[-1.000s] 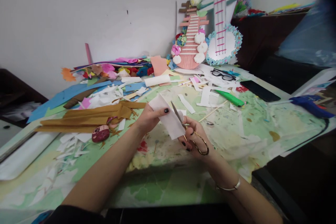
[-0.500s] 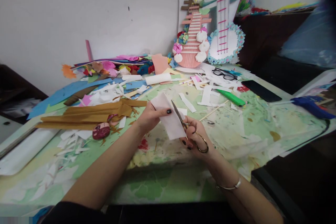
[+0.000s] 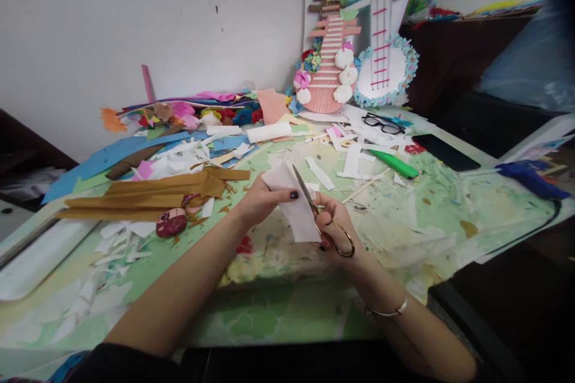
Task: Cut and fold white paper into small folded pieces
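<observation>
My left hand (image 3: 265, 198) pinches a white piece of paper (image 3: 299, 218) between thumb and fingers, the thumb lying on top. In my right hand (image 3: 339, 227) is a pair of scissors (image 3: 306, 187) with gold-coloured handles, its blades lying along the paper's right edge and pointing up and away. Part of the paper hides some of my right fingers. Just beyond the hands, a white paper strip (image 3: 319, 173) lies on the table.
Brown crepe paper (image 3: 135, 200) and a dark red oval object (image 3: 171, 222) lie to the left. A green cutter (image 3: 395, 164), glasses (image 3: 383, 123) and a phone (image 3: 446, 152) lie to the right. Two decorated paper instruments, one pink (image 3: 324, 93), lean at the back.
The paper has shifted slightly right and tilted against the scissors, and my right fingers are drawn further behind it. The whole view has moved a little.
</observation>
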Demonstrator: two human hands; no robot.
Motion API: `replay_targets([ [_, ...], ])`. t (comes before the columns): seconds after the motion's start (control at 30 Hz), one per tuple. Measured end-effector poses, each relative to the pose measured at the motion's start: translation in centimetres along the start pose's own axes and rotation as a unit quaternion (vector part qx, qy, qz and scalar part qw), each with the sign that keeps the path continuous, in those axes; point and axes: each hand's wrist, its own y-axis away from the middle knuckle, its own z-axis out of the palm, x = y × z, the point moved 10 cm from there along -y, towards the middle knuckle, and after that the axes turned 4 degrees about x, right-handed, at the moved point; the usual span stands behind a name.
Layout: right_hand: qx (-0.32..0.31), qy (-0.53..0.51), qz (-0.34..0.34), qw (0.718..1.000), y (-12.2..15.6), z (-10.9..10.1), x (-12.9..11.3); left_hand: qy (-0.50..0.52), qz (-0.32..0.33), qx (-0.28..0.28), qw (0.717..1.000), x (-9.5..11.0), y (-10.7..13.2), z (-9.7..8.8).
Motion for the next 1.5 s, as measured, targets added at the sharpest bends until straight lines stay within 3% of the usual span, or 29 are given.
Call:
replay_targets([
  [1.03, -0.006, 0.003, -0.019, 1.000, -0.4, 0.2, -1.1, -0.015, -0.010, -0.008, 1.000, -0.7, 0.0, 0.1],
  [1.13, 0.025, 0.003, -0.046, 0.999, -0.7, -1.2, -2.5, 0.014, -0.002, 0.020, 1.000, -0.3, -0.2, -0.6],
  [1.27, 0.096, 0.006, -0.098, 0.991, -0.9, -5.2, -5.3, 0.003, -0.032, 0.088, 0.996, -0.4, -1.3, -3.4],
  [1.37, 0.132, 0.034, -0.113, 0.984, -0.6, -8.0, -6.4, -0.124, -0.054, 0.134, 0.982, -0.1, -3.6, -5.9],
  [1.4, 0.139, 0.043, -0.110, 0.983, -0.5, -8.7, -6.4, -0.189, -0.045, 0.126, 0.973, 0.3, -4.8, -6.2],
  [1.5, 0.142, 0.063, -0.081, 0.985, -0.1, -9.7, -5.4, -0.253, -0.041, 0.126, 0.958, 0.5, -8.7, -7.3],
])
